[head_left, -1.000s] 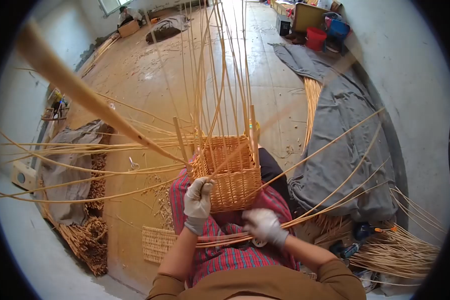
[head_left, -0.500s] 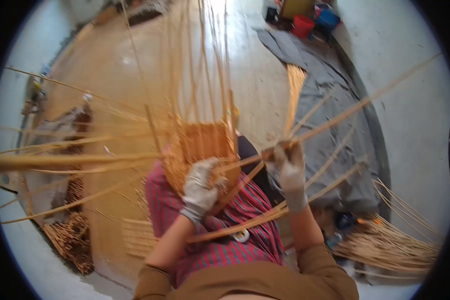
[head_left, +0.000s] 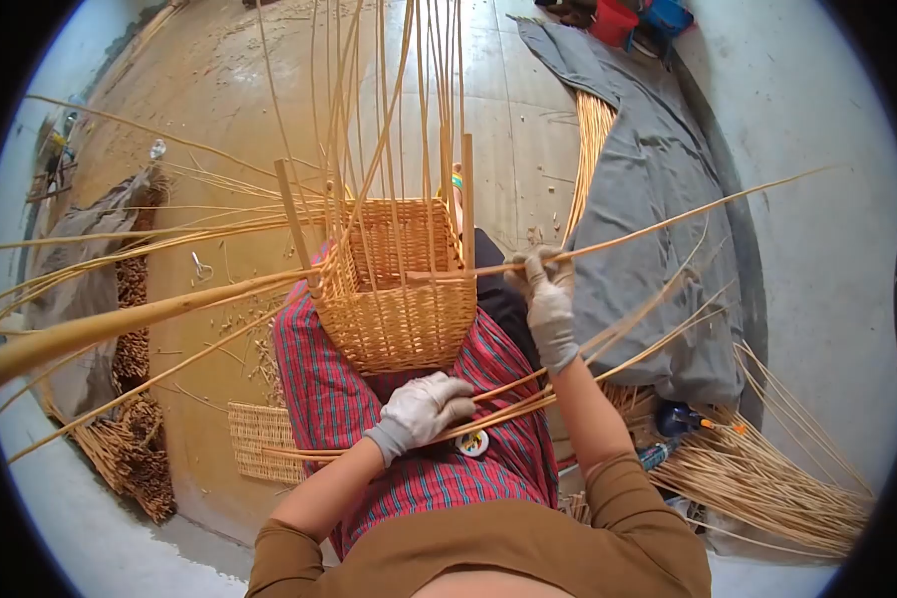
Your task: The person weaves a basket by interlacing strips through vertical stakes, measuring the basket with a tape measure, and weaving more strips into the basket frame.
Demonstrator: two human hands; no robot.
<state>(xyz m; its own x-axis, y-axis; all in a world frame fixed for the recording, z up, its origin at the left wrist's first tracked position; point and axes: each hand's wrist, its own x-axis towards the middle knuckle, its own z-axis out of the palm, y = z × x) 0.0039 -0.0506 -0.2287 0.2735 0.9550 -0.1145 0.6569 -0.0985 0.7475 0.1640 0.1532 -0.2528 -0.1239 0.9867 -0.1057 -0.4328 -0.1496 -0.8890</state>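
A half-woven wicker basket (head_left: 399, 324) rests on the checked cloth (head_left: 319, 369) over my lap, its open side facing up and its long stakes sticking out ahead and to the left. My gloved right hand (head_left: 546, 294) pinches a long wicker rod (head_left: 658, 227) right of the basket; the rod's thick end lies across the basket's near wall. Below the basket, my gloved left hand (head_left: 424, 411) has its fingers curled over the loose wicker rods (head_left: 513, 409) on my lap. A round badge (head_left: 471, 443) sits on the cloth beside it.
A grey cloth (head_left: 648, 259) covers a bundle of rods (head_left: 593, 140) on the right. More rods (head_left: 767, 488) lie at lower right, near a dark blue object (head_left: 676, 419). Cut sticks (head_left: 140, 419) are piled at left, by a woven panel (head_left: 259, 439). Red bucket (head_left: 613, 22) stands at the back.
My left hand has left the basket's near wall and moved down to the rods on my lap. My right hand has shifted slightly left and up, still holding the rod.
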